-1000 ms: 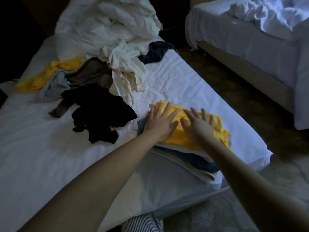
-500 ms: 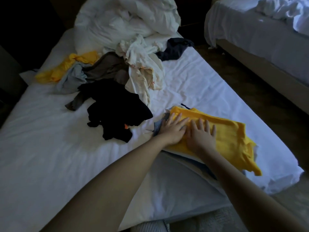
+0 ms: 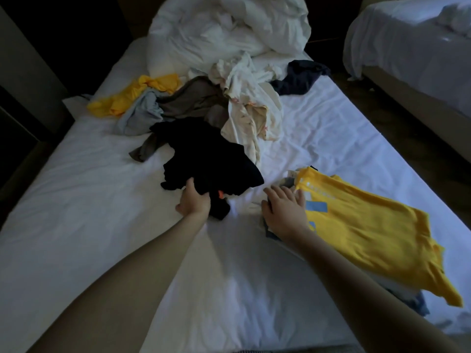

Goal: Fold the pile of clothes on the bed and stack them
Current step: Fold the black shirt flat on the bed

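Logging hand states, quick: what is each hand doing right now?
Left hand: grips the black garment.
Right hand: open, fingers straight, resting on the edge of the folded stack.

Left hand [image 3: 194,203]: fingers curled out of sight into black garment [image 3: 209,159]. Folded stack [image 3: 418,305] mostly covered by yellow shirt [image 3: 369,230]; layers uncountable. Shirt print blurred, unreadable. Second bed [image 3: 407,54], far right, cut off by edge.

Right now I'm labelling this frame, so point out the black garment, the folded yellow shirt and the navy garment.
black garment [image 3: 204,154], head view, middle of its crumpled fabric.
folded yellow shirt [image 3: 369,225], head view, flat top face.
navy garment [image 3: 300,75], head view, its middle.
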The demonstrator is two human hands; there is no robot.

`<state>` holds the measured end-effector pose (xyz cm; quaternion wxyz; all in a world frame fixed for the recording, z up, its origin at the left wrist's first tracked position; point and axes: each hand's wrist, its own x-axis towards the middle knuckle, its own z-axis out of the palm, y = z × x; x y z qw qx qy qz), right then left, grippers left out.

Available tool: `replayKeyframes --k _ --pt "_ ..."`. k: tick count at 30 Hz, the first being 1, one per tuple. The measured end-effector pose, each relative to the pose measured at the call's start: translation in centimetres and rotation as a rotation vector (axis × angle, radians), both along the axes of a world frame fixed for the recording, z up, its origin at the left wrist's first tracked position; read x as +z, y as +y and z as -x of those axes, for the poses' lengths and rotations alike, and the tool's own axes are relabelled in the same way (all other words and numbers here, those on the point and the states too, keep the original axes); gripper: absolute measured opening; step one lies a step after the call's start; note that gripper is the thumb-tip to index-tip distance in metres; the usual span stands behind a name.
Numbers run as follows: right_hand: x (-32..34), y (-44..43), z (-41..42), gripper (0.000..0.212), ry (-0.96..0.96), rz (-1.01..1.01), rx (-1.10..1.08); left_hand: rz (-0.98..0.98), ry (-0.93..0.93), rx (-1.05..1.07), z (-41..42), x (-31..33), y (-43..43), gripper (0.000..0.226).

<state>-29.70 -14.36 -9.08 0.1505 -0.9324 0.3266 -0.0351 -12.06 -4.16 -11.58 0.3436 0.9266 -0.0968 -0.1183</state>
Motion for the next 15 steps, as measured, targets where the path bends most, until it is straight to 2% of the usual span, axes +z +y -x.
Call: replayKeyframes --k 5,8,9,11,13,15 --pt "0.3 1.5 -0.7 0.066 0.001 -0.008 0.056 0.356 0.22 -0.059 -1.2 3.5 2.1 0.032" --pt "0.7 3.7 -2.2 0.054 -0.115 -0.165 0.09 0.463 0.341 -0.156 -1.2 7.1 3.7 0.023" --pt "0.9 4.7 -2.6 0.055 -0.192 -0.264 0.087 0.439 0.362 -0.21 -1.2 8.2 4.3 0.018" --pt "1.7 7.0 -3.1 0.073 -0.301 -0.461 0.075 0.322 0.414 -0.35 -1.2 10.1 5.4 0.014" --pt "2.2 8.8 -3.5 0.096 -0.342 -0.514 0.095 0.173 0.509 -0.451 -0.8 11.7 6.9 0.015" --pt "2.6 10.3 -4.0 0.11 -0.362 -0.586 0.144 0.095 0.61 -0.497 -0.1 12.8 8.5 0.022"
